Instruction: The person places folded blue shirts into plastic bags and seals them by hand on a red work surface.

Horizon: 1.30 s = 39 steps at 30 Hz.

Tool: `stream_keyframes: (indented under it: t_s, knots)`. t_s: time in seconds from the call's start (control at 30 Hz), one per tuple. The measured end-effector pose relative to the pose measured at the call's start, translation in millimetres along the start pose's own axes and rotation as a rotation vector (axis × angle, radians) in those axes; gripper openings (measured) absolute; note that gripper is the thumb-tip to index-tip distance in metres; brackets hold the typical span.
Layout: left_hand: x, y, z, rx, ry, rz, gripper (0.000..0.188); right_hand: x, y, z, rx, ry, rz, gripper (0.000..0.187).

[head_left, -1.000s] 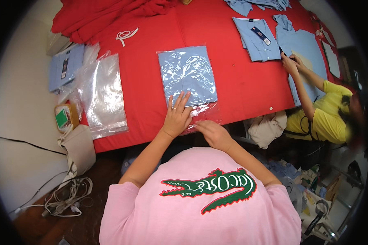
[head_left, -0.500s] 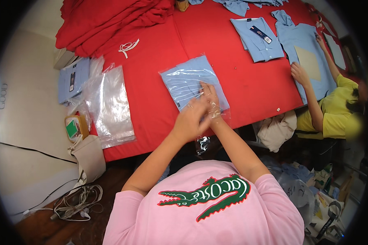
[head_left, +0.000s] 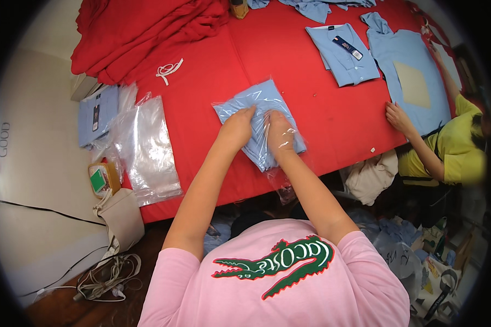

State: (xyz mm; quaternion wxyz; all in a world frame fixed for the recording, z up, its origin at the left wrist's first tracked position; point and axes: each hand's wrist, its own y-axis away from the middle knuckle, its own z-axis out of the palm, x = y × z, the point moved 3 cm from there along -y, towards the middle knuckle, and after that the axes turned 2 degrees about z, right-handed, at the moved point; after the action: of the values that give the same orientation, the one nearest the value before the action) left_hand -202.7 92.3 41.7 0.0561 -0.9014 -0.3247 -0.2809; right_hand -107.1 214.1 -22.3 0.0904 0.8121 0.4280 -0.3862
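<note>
A folded light-blue shirt [head_left: 261, 98] lies in a clear plastic bag [head_left: 219, 109] on the red-covered table in front of me, its cloth creased between my hands. My left hand [head_left: 238, 127] is closed on the left side of the shirt through the plastic, fingertips pressed together. My right hand [head_left: 281, 132] reaches into the bag's near end, with shiny film over its back and wrist. Its fingers curl down onto the shirt, and their tips are partly hidden. Loose film hangs below the right wrist at the table edge.
Flat clear bags [head_left: 147, 147] lie to the left, beside a bagged blue shirt [head_left: 98, 114]. Red cloth [head_left: 147, 32] is heaped at the far left. At right, a co-worker's hand [head_left: 400, 118] is by a spread blue shirt [head_left: 383, 41] with a card [head_left: 412, 84]; a tagged folded shirt [head_left: 341, 54] lies nearby.
My left hand has moved from over the right wrist, left and away from me, onto the shirt's left side. The shirt has bunched up between my hands. The co-worker's near hand has moved slightly nearer.
</note>
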Motion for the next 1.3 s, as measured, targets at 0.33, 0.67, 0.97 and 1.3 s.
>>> stream_keyframes:
  t_s: [0.33, 0.67, 0.97, 1.3]
  knots:
    - [-3.1, 14.2, -0.8, -0.003, 0.021, -0.007, 0.051, 21.1, 169.3, -105.4, -0.366, -0.174, -0.178, 0.014]
    - [39.2, 136.6, 79.6, -0.199, -0.179, 0.417, 0.094, 122.2, 146.6, -275.1, 0.007, 0.451, -0.183, 0.048]
    - [12.9, 205.9, 105.0, -0.179, -0.551, 0.447, 0.083, 95.5, 83.8, -160.3, -0.722, 0.591, -0.973, 0.079]
    - [21.1, 194.0, 84.9, 0.192, 0.533, -0.076, 0.036, 77.1, 56.6, -160.6, -0.676, -0.125, -0.290, 0.025]
